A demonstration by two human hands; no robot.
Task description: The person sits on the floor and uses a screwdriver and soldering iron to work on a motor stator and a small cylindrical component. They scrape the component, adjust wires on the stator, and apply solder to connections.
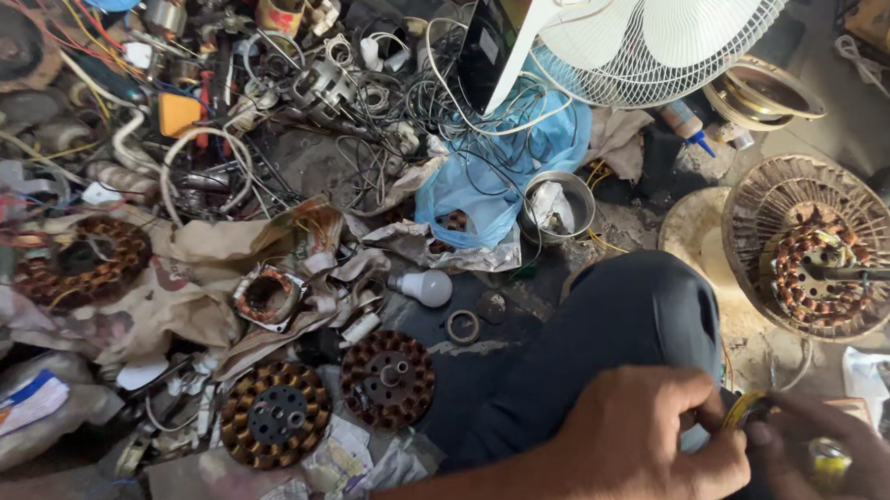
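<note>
Left hand (634, 441) and right hand (832, 453), each grip pinching a small yellow tape roll (751, 407): judged light, stiff, best held by its rim.

Left hand (637, 440): at 5 o'clock, knuckles up, fingers curled, thumb pinched toward the right.
Right hand (835, 453): low at 4 o'clock, fingertips met the left's.
</note>
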